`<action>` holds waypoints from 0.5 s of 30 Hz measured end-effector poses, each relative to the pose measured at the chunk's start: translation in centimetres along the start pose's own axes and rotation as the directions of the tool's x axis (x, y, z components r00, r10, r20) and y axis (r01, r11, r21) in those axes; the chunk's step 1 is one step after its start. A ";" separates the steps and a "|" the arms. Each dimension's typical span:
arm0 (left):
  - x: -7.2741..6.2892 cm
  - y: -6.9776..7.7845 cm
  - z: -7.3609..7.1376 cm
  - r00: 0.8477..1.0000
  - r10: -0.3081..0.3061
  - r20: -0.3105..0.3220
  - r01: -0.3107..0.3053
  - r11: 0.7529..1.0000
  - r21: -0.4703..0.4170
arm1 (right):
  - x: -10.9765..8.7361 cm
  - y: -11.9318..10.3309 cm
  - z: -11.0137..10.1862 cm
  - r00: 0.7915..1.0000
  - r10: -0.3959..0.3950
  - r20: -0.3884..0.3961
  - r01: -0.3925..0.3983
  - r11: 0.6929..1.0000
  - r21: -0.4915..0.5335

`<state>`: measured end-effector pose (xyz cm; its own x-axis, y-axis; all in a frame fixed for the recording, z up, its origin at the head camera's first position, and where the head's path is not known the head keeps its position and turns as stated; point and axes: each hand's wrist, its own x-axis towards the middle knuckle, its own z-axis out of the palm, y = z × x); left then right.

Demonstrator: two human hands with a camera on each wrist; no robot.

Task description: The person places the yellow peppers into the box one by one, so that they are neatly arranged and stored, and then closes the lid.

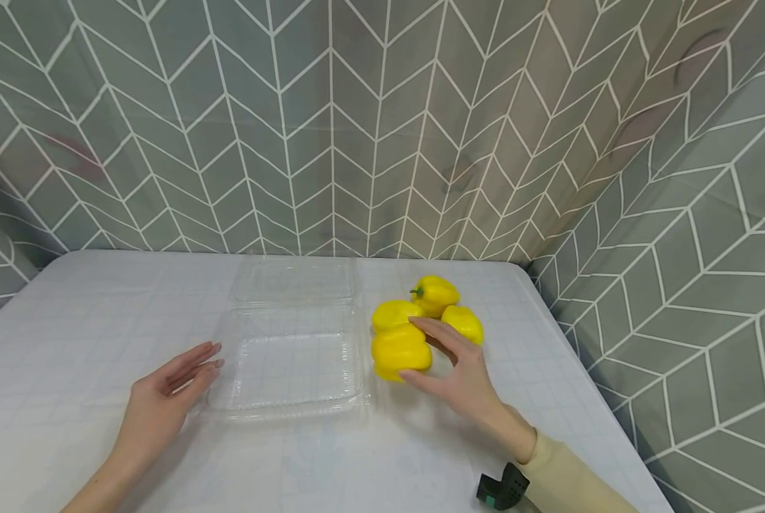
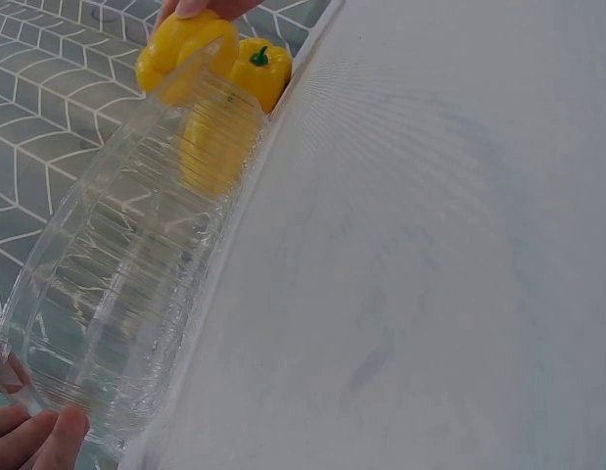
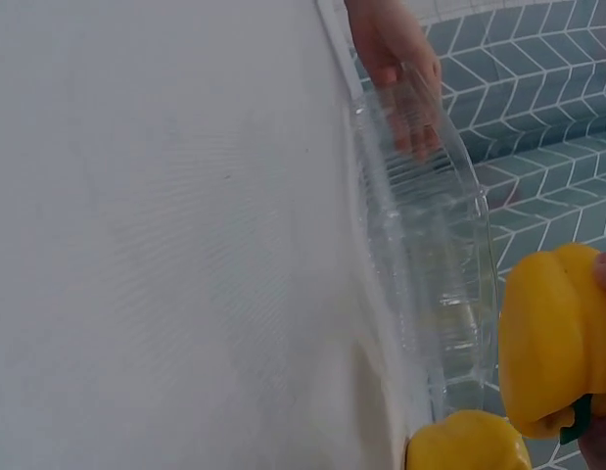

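My right hand (image 1: 462, 376) grips a yellow bell pepper (image 1: 400, 352) between thumb and fingers. In the left wrist view this pepper (image 2: 180, 54) appears lifted above the others, and in the right wrist view its green stem points down. Three more yellow bell peppers lie close by: one behind the held pepper (image 1: 392, 313), one at the back (image 1: 438, 293), one at the right (image 1: 464, 322). To their left stands a clear plastic clamshell container (image 1: 295, 370), its lid (image 1: 293, 281) folded back. My left hand (image 1: 164, 399) is at the container's left side, fingers loosely extended; contact is unclear.
A white cloth covers the table (image 1: 331, 470). Behind it and on the right hang grey curtains (image 1: 350, 128) with a white chevron pattern. A black device (image 1: 503, 488) sits by my right wrist, near the beige sleeve (image 1: 568, 474).
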<state>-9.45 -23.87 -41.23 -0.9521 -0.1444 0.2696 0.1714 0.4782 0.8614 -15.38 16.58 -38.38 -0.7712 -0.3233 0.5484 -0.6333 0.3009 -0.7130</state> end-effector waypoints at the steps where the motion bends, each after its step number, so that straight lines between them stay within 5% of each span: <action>1: 0.0 0.0 0.0 1.000 -0.002 0.001 0.002 1.000 0.001 | 0.1 0.0 0.1 1.000 -0.001 0.000 0.001 1.000 0.000; 15: 0.0 -0.2 0.1 1.000 0.002 0.011 -0.002 0.999 -0.037 | 1.3 -1.0 1.3 0.998 0.053 -0.028 -0.053 0.999 0.010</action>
<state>-9.51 -23.88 -41.41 -0.9544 -0.1337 0.2669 0.1826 0.4459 0.8763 -15.67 14.64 -37.52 -0.8054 -0.2814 0.5216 -0.5906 0.3083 -0.7457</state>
